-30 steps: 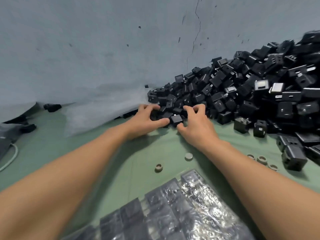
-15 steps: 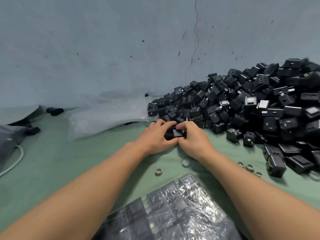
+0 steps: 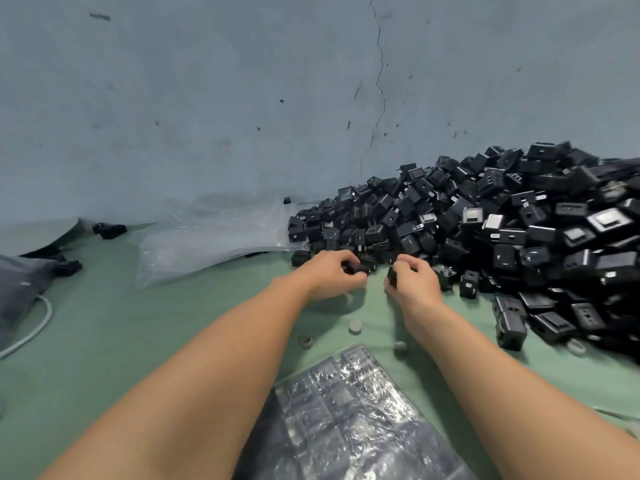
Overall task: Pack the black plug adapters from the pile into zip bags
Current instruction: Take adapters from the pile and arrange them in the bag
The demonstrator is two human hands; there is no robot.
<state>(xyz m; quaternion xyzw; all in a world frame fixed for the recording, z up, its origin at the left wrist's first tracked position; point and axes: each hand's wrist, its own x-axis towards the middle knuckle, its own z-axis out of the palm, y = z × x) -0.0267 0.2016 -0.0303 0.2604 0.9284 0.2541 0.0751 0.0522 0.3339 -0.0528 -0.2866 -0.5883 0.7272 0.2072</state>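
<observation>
A large pile of black plug adapters (image 3: 485, 230) slopes down from the right against the grey wall onto the green surface. At its near left foot, my left hand (image 3: 329, 275) grips a black adapter (image 3: 356, 269) in curled fingers. Just to the right, my right hand (image 3: 414, 278) pinches another black adapter (image 3: 392, 276). The two hands are a small gap apart. A filled clear zip bag (image 3: 346, 417) with several adapters in rows lies close to me between my forearms.
Empty clear bags (image 3: 207, 240) lie crumpled at the wall, left of the pile. Small round caps (image 3: 355, 326) dot the green surface (image 3: 138, 341) near my wrists. A grey pouch with a white cord (image 3: 31, 327) sits at far left. Stray adapters (image 3: 109, 230) lie by the wall.
My hands were together on one spot at the pile's foot; they have since drawn apart, each holding an adapter. The view has tilted, so the pile sits lower and farther right.
</observation>
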